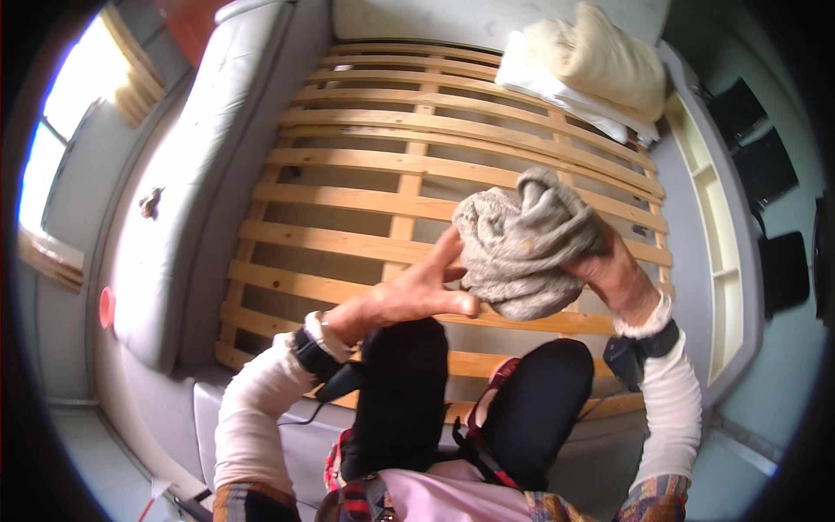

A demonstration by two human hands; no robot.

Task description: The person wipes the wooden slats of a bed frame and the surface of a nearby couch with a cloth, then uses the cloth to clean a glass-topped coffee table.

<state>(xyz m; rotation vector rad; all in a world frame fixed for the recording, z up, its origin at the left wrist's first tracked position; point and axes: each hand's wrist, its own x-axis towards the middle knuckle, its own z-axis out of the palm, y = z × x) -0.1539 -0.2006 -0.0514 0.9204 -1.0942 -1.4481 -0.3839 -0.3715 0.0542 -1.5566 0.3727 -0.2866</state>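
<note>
A bunched-up grey-beige knitted cloth (pixel 526 252), perhaps a scarf or sweater, is held above the wooden bed slats (pixel 348 230). My right hand (pixel 613 274) grips its right side, with some fingers hidden behind the folds. At the bundle's left edge, my left hand (pixel 417 287) has its thumb and fingers spread apart. Whether those fingertips touch the knit I cannot tell. Dark bands with small black devices are strapped round both my wrists, over white sleeves.
Folded cream bedding (pixel 604 65) lies on a white cloth (pixel 544 74) at the far right corner. A padded grey side (pixel 213 165) borders the bed at left, bearing a small dark object (pixel 150 203). Right stands a shelved ledge (pixel 718 252); black chairs (pixel 765 170) are beyond.
</note>
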